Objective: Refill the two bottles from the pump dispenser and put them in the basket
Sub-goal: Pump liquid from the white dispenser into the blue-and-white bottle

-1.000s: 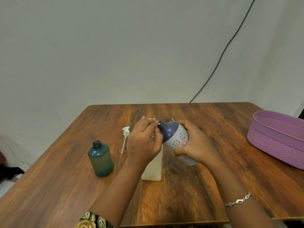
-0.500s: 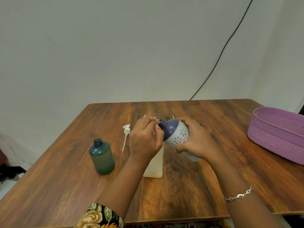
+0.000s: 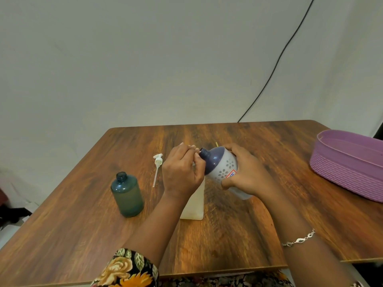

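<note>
**Second bottle at the dispenser, basket not yet used**

At the left of the table [image 3: 62, 220], the teal bottle [image 3: 126, 194] stands upright with no cap. Its tinted wall looks cloudy most of the way up, so it may already be filled, though I cannot be sure. Just to its right a loose white pump [image 3: 157, 168] lies flat on the wood.

The left hand [image 3: 182, 172] sits over the top of the pale pump dispenser [image 3: 193, 204], fingers curled and bunched beside the other bottle's mouth. What they pinch or press is hidden, so I cannot tell its grip. The right hand [image 3: 246, 175] is wrapped around the purple-and-white bottle [image 3: 221, 167], holding it off the table, tilted with its open neck toward the left hand's fingertips.

Far right, the purple basket [image 3: 350, 162] stands well apart from both bottles. By my reading, the filling of this bottle is under way. Capping and both placements remain.
</note>
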